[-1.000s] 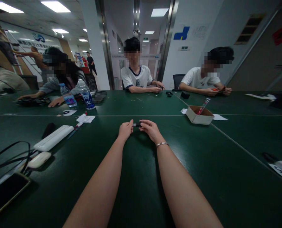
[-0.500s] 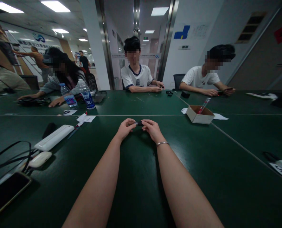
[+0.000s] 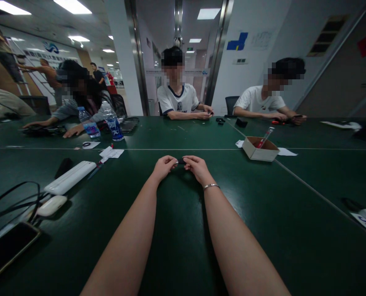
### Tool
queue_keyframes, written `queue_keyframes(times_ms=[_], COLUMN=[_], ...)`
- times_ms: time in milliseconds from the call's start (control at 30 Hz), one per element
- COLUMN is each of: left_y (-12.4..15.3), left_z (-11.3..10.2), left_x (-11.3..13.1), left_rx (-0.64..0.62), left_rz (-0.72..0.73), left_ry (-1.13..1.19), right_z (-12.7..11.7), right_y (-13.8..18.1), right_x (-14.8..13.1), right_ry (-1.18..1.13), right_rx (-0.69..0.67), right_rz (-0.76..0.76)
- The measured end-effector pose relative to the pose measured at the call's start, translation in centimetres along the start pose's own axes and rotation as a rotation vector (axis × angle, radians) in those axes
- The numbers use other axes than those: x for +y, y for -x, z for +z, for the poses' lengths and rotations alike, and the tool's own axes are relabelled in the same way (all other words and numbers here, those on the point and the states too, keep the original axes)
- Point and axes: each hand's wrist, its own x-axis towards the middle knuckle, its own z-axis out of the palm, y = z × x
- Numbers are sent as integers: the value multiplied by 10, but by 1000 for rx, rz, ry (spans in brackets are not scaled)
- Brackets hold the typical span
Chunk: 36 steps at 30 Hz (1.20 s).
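Observation:
Both my forearms stretch out over the dark green table (image 3: 177, 230). My left hand (image 3: 163, 166) and my right hand (image 3: 195, 167) meet at the middle, fingers curled. Between their fingertips they pinch a small black object (image 3: 180, 161), too small to name. A thin bracelet (image 3: 210, 186) sits on my right wrist.
A white power strip (image 3: 69, 177), a white puck-shaped device (image 3: 51, 205) with black cables and a phone (image 3: 7, 250) lie at left. Two water bottles (image 3: 112, 123) and paper slips stand beyond. A cardboard box (image 3: 260, 149) sits at right. Three people work across the table.
My left fingers have curled tighter onto the small black object. Both hands stay almost in place. A person in the background corridor has walked to the left.

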Motion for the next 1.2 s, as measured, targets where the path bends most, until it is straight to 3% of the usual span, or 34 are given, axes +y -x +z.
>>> queue_keyframes(times_ms=[167, 300, 400, 533, 667, 800, 1200], left_y=[0, 0, 0, 1, 2, 1, 3], left_z=[0, 2, 3, 2, 2, 2, 3], left_x=[-1, 0, 0, -2, -3, -5, -3], left_rx=[-6, 40, 26, 16, -9, 3, -24], left_rz=[-42, 16, -50, 39, 6, 78, 65], left_ry=[0, 11, 20, -20, -15, -51, -40], right_z=[0, 0, 1, 1, 1, 0, 0], right_y=[1, 1, 0, 0, 0, -1, 0], right_x=[-1, 0, 0, 0, -1, 0, 1], right_ry=[-8, -10, -6, -8, 5, 2, -1], right_rx=[-5, 3, -2, -11, -7, -9, -15], right_rz=[16, 15, 21, 24, 28, 39, 40])
